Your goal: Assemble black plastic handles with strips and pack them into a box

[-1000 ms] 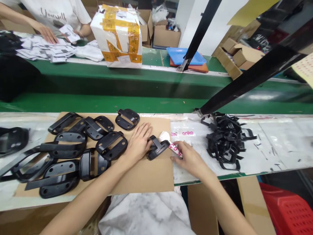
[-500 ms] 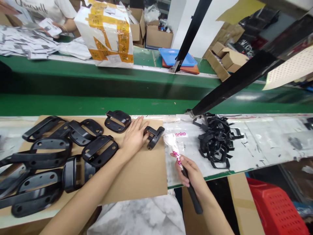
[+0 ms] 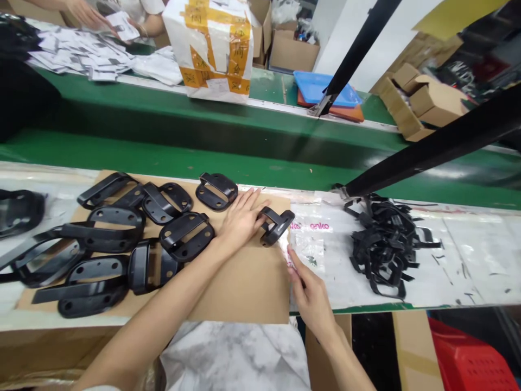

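Note:
My left hand (image 3: 241, 218) lies flat on the brown cardboard sheet (image 3: 248, 282), fingers stretched, with the thumb touching a small black plastic bracket (image 3: 277, 225) at the sheet's right edge. My right hand (image 3: 311, 296) reaches from below with straight fingers. Its fingertips rest on the near left edge of a clear plastic bag (image 3: 321, 250) with pink print, just below the bracket. Neither hand is wrapped round anything.
Several black plastic brackets (image 3: 185, 236) are spread over the cardboard's left part. A heap of black strips (image 3: 382, 244) lies right of the bag. Beyond are a green conveyor (image 3: 163, 157), a taped white parcel (image 3: 214, 43), a blue tray (image 3: 325, 89) and another person's hand (image 3: 83, 13) sorting papers. A red crate (image 3: 476, 353) stands below right.
My right hand has come back up from below the table edge onto the bag, and the rolled thing it held no longer shows. My left hand stays by the bracket.

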Tool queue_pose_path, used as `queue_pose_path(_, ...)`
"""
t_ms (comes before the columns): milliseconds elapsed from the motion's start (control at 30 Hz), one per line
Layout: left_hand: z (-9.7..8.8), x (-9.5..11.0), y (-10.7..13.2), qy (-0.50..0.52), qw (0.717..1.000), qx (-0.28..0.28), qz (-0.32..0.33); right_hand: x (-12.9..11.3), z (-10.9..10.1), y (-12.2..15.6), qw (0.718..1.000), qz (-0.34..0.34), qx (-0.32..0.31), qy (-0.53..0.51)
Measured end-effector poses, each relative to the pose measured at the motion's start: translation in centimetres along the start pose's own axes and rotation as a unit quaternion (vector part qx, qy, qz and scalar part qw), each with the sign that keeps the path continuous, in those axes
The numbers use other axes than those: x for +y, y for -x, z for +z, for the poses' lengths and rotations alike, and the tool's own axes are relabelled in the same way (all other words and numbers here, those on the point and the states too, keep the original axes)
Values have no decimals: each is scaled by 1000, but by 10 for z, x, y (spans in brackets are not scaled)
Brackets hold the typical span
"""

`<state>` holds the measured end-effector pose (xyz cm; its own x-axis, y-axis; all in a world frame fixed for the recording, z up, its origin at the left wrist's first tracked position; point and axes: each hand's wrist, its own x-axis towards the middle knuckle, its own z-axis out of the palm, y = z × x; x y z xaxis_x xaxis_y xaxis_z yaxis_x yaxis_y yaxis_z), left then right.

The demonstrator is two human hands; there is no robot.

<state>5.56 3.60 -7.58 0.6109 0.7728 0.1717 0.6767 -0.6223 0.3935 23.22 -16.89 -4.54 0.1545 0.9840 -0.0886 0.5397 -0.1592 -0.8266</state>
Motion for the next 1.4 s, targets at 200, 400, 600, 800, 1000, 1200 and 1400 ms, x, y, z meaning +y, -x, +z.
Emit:
queue_pose_path(200,0,1,2,15,1000,17,8,-1,-2,-3,1000,0,3,18)
queue_pose_path(400,-1,0,3,33,999,9,10,5,-5,-2,1000,4,4,20)
queue_pose_path(600,0,-1,3,33,999,11,8,6,-5,-5,1000,3,0,21)
queue_pose_path(800,-2,-1,4,40,999,6,9,-2,-10,-14,1000,15,-4,26)
queue_pose_path(1000,-8,2,3,157,987,45,1,-3,-23,-11,980,144,2,-137)
queue_pose_path(1200,-30,22,-1,471,870,45,-139,-3,-3,7,927,195,70,-311)
queue_pose_path(1400,-45,36,4,662,692,-121,-259,-34,9,5,899,117,87,-413)
